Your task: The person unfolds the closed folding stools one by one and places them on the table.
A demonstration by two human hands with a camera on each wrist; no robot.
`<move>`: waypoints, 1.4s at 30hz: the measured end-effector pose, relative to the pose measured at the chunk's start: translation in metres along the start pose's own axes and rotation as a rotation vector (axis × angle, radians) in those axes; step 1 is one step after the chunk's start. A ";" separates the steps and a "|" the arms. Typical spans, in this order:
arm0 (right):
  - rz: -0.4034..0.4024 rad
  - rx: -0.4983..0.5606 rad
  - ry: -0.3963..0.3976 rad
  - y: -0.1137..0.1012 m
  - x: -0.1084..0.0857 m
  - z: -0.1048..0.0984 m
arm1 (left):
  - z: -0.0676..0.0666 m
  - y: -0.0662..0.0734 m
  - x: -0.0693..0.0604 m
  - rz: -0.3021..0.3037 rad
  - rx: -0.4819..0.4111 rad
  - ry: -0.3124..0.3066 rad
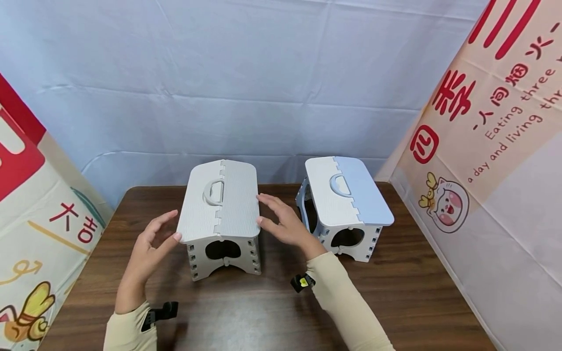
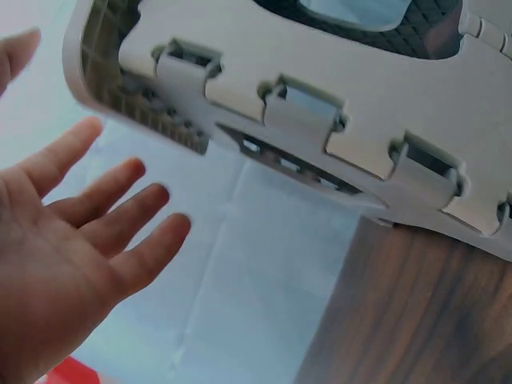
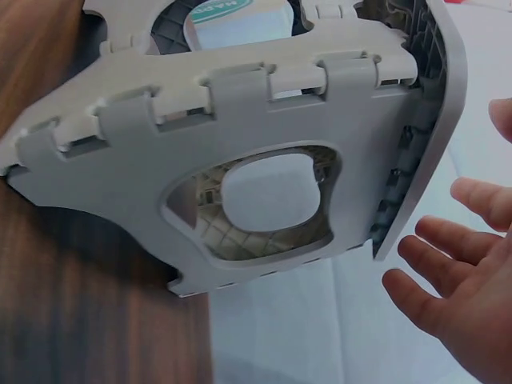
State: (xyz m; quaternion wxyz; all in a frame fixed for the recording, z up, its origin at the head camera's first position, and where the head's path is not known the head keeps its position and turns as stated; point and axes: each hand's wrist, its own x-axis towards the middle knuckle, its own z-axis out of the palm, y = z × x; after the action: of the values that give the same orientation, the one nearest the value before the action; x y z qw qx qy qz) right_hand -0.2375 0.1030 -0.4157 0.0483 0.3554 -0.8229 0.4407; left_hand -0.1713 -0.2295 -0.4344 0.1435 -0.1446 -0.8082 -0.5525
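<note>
A white and light grey folding stool [image 1: 239, 195] stands on the table, its hinged top slightly peaked along the middle seam and its loop handle raised. My left hand [image 1: 149, 248] is at the stool's left edge, fingers spread, thumb tip close to the front left corner. On the other side, my right hand [image 1: 285, 222] has its fingertips by the right edge of the top. In the left wrist view, the left hand [image 2: 72, 248] looks apart from the stool's hinged legs [image 2: 304, 120]. The right wrist view shows a gap between the right hand [image 3: 472, 280] and the top's rim.
A second folding stool [image 1: 373, 195], white and light blue, stands to the right with a flat top. Both are on a dark wooden table [image 1: 237, 317]. A pale cloth [image 1: 219, 73] hangs behind, and printed cloths [image 1: 491, 161] flank the sides.
</note>
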 end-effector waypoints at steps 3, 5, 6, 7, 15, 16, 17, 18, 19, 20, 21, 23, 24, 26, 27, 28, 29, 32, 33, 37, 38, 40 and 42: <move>-0.019 -0.059 -0.019 -0.005 0.007 -0.001 | 0.005 0.004 0.004 0.048 0.107 0.046; -0.019 -0.090 -0.038 -0.008 0.012 -0.001 | 0.007 0.006 0.007 0.082 0.172 0.069; -0.016 -0.104 -0.046 -0.010 0.014 0.000 | 0.009 0.007 0.008 0.092 0.191 0.077; -0.011 -0.120 -0.056 -0.012 0.016 0.000 | 0.010 0.009 0.009 0.107 0.206 0.082; -0.021 -0.195 -0.118 -0.020 0.030 0.012 | 0.021 0.011 0.018 0.179 0.244 0.075; -0.021 -0.196 -0.125 -0.020 0.031 0.013 | 0.023 0.010 0.019 0.181 0.248 0.070; -0.022 -0.199 -0.130 -0.020 0.032 0.014 | 0.024 0.010 0.020 0.184 0.250 0.064; -0.019 -0.200 -0.134 -0.020 0.033 0.015 | 0.025 0.010 0.021 0.184 0.254 0.055; -0.017 -0.200 -0.135 -0.019 0.034 0.016 | 0.026 0.010 0.022 0.186 0.258 0.045; -0.017 -0.201 -0.135 -0.019 0.034 0.016 | 0.026 0.010 0.023 0.188 0.262 0.033; -0.019 -0.205 -0.135 -0.019 0.035 0.017 | 0.027 0.010 0.024 0.192 0.268 0.022; -0.028 -0.216 -0.133 -0.019 0.037 0.018 | 0.027 0.012 0.026 0.192 0.283 -0.002; -0.029 -0.223 -0.133 -0.020 0.038 0.018 | 0.027 0.013 0.028 0.192 0.300 -0.015; -0.029 -0.251 -0.136 -0.021 0.039 0.018 | 0.028 0.016 0.031 0.190 0.340 -0.041; -0.026 -0.272 -0.142 -0.021 0.040 0.018 | 0.028 0.018 0.032 0.188 0.361 -0.055; -0.023 -0.292 -0.150 -0.022 0.041 0.019 | 0.028 0.019 0.033 0.186 0.381 -0.067; -0.020 -0.314 -0.158 -0.023 0.041 0.019 | 0.028 0.021 0.034 0.185 0.402 -0.077; -0.012 -0.368 -0.178 -0.025 0.042 0.019 | 0.028 0.024 0.036 0.192 0.458 -0.088; -0.011 -0.380 -0.183 -0.025 0.042 0.019 | 0.028 0.025 0.036 0.197 0.477 -0.087; -0.005 -0.398 -0.182 -0.026 0.042 0.019 | 0.029 0.026 0.038 0.217 0.539 -0.077; -0.005 -0.402 -0.181 -0.026 0.042 0.019 | 0.029 0.026 0.038 0.218 0.550 -0.077; -0.012 -0.412 -0.177 -0.026 0.042 0.019 | 0.029 0.026 0.039 0.217 0.563 -0.077; -0.020 -0.421 -0.173 -0.026 0.043 0.019 | 0.029 0.026 0.039 0.215 0.569 -0.078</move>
State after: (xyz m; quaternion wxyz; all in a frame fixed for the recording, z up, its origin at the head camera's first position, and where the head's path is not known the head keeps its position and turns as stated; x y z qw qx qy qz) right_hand -0.2483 0.0562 -0.3920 0.0549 0.3821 -0.8942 0.2268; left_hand -0.1988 -0.1903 -0.4068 0.2049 -0.2043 -0.9155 -0.2796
